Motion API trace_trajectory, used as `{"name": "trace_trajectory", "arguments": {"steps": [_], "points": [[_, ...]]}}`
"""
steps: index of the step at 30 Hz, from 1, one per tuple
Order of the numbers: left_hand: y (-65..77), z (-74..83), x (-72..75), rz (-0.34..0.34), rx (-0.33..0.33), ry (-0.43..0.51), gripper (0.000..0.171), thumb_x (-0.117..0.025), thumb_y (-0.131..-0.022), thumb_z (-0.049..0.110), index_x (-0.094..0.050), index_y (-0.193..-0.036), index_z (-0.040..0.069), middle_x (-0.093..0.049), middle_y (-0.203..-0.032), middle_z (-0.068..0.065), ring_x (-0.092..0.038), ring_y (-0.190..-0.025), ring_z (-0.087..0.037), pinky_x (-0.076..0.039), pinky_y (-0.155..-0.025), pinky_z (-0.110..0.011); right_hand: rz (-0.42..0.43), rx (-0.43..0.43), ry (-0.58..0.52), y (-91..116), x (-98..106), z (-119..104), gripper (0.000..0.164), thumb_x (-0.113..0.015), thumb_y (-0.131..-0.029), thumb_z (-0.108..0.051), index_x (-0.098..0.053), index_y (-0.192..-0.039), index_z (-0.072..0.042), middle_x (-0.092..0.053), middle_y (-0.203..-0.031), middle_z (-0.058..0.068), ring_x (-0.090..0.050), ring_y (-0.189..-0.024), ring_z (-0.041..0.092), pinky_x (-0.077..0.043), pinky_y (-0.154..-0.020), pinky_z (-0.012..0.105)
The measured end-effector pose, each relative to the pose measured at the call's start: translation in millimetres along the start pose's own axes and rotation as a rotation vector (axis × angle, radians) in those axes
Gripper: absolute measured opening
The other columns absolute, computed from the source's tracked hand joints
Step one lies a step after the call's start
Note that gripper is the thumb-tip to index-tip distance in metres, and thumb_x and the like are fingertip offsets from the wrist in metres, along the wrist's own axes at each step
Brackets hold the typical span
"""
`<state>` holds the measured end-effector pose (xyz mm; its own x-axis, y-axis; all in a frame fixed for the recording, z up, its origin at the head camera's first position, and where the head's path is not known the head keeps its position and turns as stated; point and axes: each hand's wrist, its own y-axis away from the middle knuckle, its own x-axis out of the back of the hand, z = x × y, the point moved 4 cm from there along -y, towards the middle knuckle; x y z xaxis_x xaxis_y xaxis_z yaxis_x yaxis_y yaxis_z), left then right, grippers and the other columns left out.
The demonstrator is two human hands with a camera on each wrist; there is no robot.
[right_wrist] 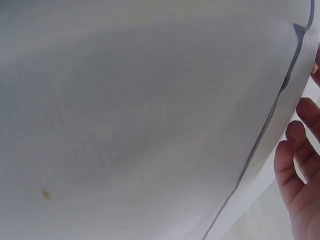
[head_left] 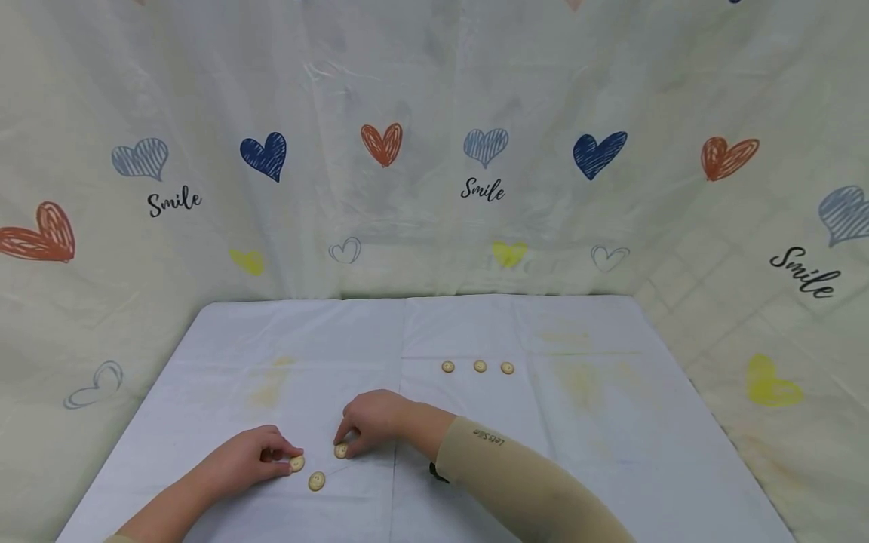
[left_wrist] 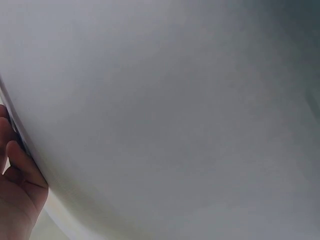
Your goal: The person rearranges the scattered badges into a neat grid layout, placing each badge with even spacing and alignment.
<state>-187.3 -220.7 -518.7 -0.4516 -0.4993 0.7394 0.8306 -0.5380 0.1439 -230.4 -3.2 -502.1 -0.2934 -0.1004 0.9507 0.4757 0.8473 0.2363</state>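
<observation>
In the head view my left hand [head_left: 247,461] pinches a round wooden button [head_left: 296,464] between thumb and fingertips at the left front of the table. To its right, my right hand [head_left: 376,422] holds another wooden button [head_left: 341,451] by its edge, low at the cloth. A third button [head_left: 316,481] lies flat between the hands, a little nearer to me, touched by neither. The left wrist view shows only part of the left hand [left_wrist: 20,187] at its left edge, its button hidden. In the right wrist view, curled fingers of the right hand [right_wrist: 305,165] appear at the right edge.
Farther back, right of the middle, three more wooden buttons, among them a middle one [head_left: 480,366], lie in a row. A white cloth [head_left: 577,452] with faint yellow stains covers the table. Behind it hangs a sheet [head_left: 434,211] printed with hearts.
</observation>
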Motion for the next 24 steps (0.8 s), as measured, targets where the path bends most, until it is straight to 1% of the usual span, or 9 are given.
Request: {"name": "trace_trajectory", "arguments": {"steps": [4,7,12,17,24], "points": [[0.4,0.8,0.3,0.006,-0.012,-0.003,0.026,-0.077,-0.086,0.037,-0.077,-0.108,0.023,-0.058,-0.085,0.016,-0.047,-0.067,-0.001,-0.042,-0.060,-0.023,0.010,0.023,0.078,0.3,1.4,-1.9,0.022,-0.072,-0.089,-0.043,-0.076,-0.110,-0.040,-0.055,-0.081,-0.019,-0.049,-0.072,-0.003,-0.039,-0.064,0.015],[1.0,1.1,0.6,0.007,-0.011,-0.008,0.026,-0.077,-0.086,0.037,-0.077,-0.108,0.023,-0.057,-0.084,0.016,-0.047,-0.067,0.000,-0.042,-0.060,-0.022,0.023,0.032,0.100,0.7,2.0,-1.8,0.021,-0.072,-0.089,-0.043,-0.077,-0.109,-0.039,-0.054,-0.080,-0.019,-0.048,-0.071,-0.002,-0.038,-0.062,0.015],[0.5,-0.3,0.0,0.004,0.004,-0.019,0.027,-0.077,-0.085,0.038,-0.078,-0.107,0.024,-0.057,-0.084,0.017,-0.046,-0.066,-0.001,-0.042,-0.060,-0.023,0.039,0.038,0.101,2.4,3.9,-0.5,0.021,-0.072,-0.089,-0.043,-0.077,-0.109,-0.038,-0.054,-0.080,-0.018,-0.047,-0.070,-0.002,-0.038,-0.061,0.015],[-0.4,-1.8,-0.4,0.008,0.006,-0.024,0.027,-0.078,-0.084,0.038,-0.078,-0.107,0.024,-0.057,-0.083,0.017,-0.047,-0.067,-0.001,-0.042,-0.060,-0.022,0.020,0.034,0.078,2.7,3.1,-0.2,0.025,-0.072,-0.089,-0.044,-0.075,-0.114,-0.040,-0.055,-0.082,-0.019,-0.047,-0.071,-0.002,-0.038,-0.063,0.015],[-1.1,-1.2,0.1,0.004,0.000,-0.013,0.027,-0.077,-0.085,0.039,-0.078,-0.107,0.025,-0.058,-0.084,0.017,-0.047,-0.067,-0.001,-0.042,-0.060,-0.022,0.013,0.049,0.116,2.2,4.0,-4.0,0.023,-0.073,-0.089,-0.042,-0.076,-0.111,-0.039,-0.053,-0.080,-0.018,-0.046,-0.071,-0.002,-0.037,-0.062,0.015]]}}
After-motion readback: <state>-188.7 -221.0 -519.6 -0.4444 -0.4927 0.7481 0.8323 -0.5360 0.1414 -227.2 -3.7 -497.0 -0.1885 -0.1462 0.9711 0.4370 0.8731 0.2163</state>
